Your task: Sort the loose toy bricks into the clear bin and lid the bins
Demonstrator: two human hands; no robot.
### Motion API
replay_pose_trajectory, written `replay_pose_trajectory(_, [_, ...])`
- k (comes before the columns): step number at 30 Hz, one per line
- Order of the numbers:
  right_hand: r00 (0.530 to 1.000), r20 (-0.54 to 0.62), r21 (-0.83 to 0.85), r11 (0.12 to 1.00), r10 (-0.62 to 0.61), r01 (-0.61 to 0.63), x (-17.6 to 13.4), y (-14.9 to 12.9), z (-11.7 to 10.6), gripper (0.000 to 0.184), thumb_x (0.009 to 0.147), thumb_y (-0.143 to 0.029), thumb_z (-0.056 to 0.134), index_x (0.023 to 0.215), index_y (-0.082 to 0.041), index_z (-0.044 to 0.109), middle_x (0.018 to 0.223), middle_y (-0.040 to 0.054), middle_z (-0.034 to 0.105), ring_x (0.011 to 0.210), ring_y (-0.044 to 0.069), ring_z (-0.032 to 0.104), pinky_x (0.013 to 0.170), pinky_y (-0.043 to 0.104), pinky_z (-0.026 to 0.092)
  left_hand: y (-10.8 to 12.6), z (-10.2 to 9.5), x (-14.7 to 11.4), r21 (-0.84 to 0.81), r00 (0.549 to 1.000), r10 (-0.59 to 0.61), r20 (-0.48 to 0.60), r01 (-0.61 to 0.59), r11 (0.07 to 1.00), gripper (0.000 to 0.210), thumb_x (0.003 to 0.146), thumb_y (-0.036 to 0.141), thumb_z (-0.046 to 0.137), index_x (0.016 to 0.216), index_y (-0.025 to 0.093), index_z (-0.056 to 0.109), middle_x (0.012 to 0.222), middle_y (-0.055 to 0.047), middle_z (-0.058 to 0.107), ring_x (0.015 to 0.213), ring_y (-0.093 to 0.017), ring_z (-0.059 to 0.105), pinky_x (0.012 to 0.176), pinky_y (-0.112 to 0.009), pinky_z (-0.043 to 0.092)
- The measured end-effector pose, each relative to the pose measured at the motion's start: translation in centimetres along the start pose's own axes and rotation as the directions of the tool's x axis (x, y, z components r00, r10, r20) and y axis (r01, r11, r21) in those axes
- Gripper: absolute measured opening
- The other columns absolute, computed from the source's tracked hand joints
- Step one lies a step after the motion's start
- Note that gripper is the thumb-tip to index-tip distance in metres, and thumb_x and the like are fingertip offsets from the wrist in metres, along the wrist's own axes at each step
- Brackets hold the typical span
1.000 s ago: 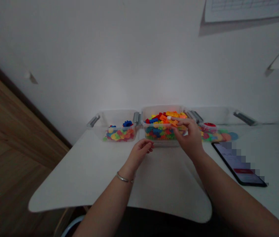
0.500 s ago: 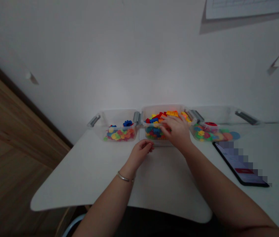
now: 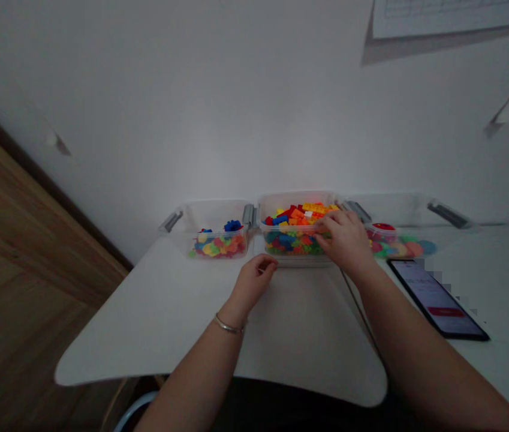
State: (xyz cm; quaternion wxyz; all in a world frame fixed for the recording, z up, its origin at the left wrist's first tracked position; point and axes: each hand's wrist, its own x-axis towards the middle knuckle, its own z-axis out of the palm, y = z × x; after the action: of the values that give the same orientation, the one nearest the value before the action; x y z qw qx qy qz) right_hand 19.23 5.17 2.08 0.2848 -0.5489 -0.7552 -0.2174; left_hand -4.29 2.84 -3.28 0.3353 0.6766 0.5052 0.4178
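Note:
A clear plastic box (image 3: pixel 297 247) full of toy building bricks (image 3: pixel 310 210), in red, orange, yellow, blue and green, stands against the wall in the middle. My right hand (image 3: pixel 348 243) is at its front right corner, fingers bent over the rim and thumb beside the front wall. Whatever those fingertips hold, if anything, is hidden. In front of the box's left corner, my left hand (image 3: pixel 254 279) is by the table, its fingers curled in towards the thumb. I cannot make out anything in that closed hand.
Left of the middle box, a clear box (image 3: pixel 191 243) contains small colourful pieces and a blue piece (image 3: pixel 233 225). Another clear box (image 3: pixel 445 237) on the right has flat round pieces. A phone (image 3: pixel 438 300) lies on the white table (image 3: pixel 155 324), whose front edge curves near me.
My right hand has moved right and slightly down, from over the bricks to the box's front right corner, uncovering more bricks. My left hand stays nearly in place, its fingers shifting a little.

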Motion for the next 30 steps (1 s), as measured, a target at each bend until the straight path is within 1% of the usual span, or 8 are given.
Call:
replay_pose_trajectory(3, [0.999, 0.02, -0.01, 0.999, -0.032, 0.032, 0.1, -0.1, 0.2, 0.023, 0.078, -0.025, 0.069, 0.099, -0.016, 0.067, 0.106, 0.0117, 0.067, 0.105, 0.031, 0.053, 0.097, 0.046, 0.041, 0.2, -0.1, -0.1, 0.02, 1.0, 0.02, -0.003, -0.02, 1.0, 0.015, 0.082, 0.024, 0.053, 0.084, 0.017, 0.066, 0.079, -0.001, 0.068, 0.072, -0.014, 0.061, 0.069, -0.026, 0.048])
replay_pose_trajectory(6, [0.999, 0.022, 0.016, 1.0, -0.026, 0.025, 0.0, 0.0, 0.4, 0.019, 0.078, -0.025, 0.069, 0.095, -0.017, 0.067, 0.103, 0.0105, 0.069, 0.101, 0.03, 0.055, 0.091, 0.045, 0.042, 0.1, -0.1, -0.1, 0.019, 0.999, 0.046, -0.016, -0.046, 0.999, 0.015, 0.083, 0.024, 0.053, 0.084, 0.017, 0.066, 0.08, -0.002, 0.068, 0.073, -0.014, 0.061, 0.07, -0.025, 0.048])
replay_pose_trajectory(13, [0.995, -0.078, 0.17, 0.985, 0.055, -0.041, -0.4, 0.3, 1.1, 0.011, 0.08, -0.025, 0.065, 0.089, -0.02, 0.068, 0.099, 0.008, 0.071, 0.101, 0.029, 0.057, 0.091, 0.047, 0.039, -0.2, -0.4, 0.0, 0.034, 0.993, 0.077, -0.088, -0.075, 0.997, 0.014, 0.083, 0.021, 0.054, 0.086, 0.017, 0.067, 0.078, -0.001, 0.067, 0.069, -0.014, 0.06, 0.067, -0.025, 0.047])
replay_pose_trajectory(16, [0.991, -0.112, 0.178, 0.983, 0.069, -0.048, -0.5, 0.1, 0.2, 0.01, 0.081, -0.026, 0.065, 0.088, -0.02, 0.069, 0.097, 0.0087, 0.071, 0.101, 0.03, 0.056, 0.09, 0.048, 0.04, -0.2, -0.7, 0.1, 0.044, 0.973, 0.125, -0.193, -0.119, 0.992, 0.014, 0.082, 0.018, 0.054, 0.089, 0.017, 0.066, 0.084, -0.003, 0.065, 0.072, -0.014, 0.06, 0.069, -0.026, 0.048])
replay_pose_trajectory(19, [0.987, -0.157, 0.16, 0.987, 0.047, -0.022, -0.7, -0.4, -1.7, 0.009, 0.08, -0.027, 0.066, 0.086, -0.021, 0.069, 0.096, 0.0078, 0.071, 0.1, 0.03, 0.057, 0.087, 0.047, 0.041, -0.4, -1.2, 0.2, 0.022, 0.924, 0.163, -0.347, -0.166, 0.986, 0.018, 0.085, 0.022, 0.054, 0.098, 0.016, 0.065, 0.098, -0.007, 0.063, 0.079, -0.015, 0.06, 0.073, -0.028, 0.05])
replay_pose_trajectory(23, [0.982, -0.188, 0.12, 0.993, 0.003, 0.02, -1.7, -1.4, -4.6, 0.006, 0.079, -0.026, 0.068, 0.082, -0.021, 0.067, 0.091, 0.0058, 0.071, 0.094, 0.028, 0.058, 0.084, 0.045, 0.041, -0.4, -1.8, 0.0, -0.122, 0.879, 0.166, -0.448, -0.244, 0.962, 0.032, 0.092, 0.038, 0.051, 0.115, 0.019, 0.06, 0.118, -0.011, 0.06, 0.1, -0.019, 0.06, 0.084, -0.033, 0.051])
replay_pose_trajectory(28, [0.986, -0.16, 0.165, 0.984, -0.045, 0.071, -4.2, -2.6, -7.1, 0.003, 0.08, -0.024, 0.068, 0.082, -0.022, 0.067, 0.088, 0.0034, 0.072, 0.089, 0.026, 0.059, 0.081, 0.042, 0.043, 1.7, -2.3, -1.0, -0.411, 0.889, 0.027, -0.458, -0.238, 0.88, 0.043, 0.094, 0.048, 0.043, 0.124, 0.02, 0.057, 0.127, -0.011, 0.059, 0.107, -0.02, 0.061, 0.087, -0.032, 0.052])
replay_pose_trajectory(30, [0.989, -0.135, 0.192, 0.977, -0.062, 0.088, -5.4, -2.9, -7.8, 0.004, 0.08, -0.023, 0.068, 0.083, -0.022, 0.067, 0.087, 0.002, 0.072, 0.088, 0.025, 0.059, 0.082, 0.042, 0.043, 2.7, -2.6, -1.4, -0.512, 0.902, -0.03, -0.43, -0.216, 0.831, 0.043, 0.094, 0.049, 0.042, 0.125, 0.022, 0.056, 0.131, -0.01, 0.058, 0.109, -0.02, 0.061, 0.087, -0.033, 0.053])
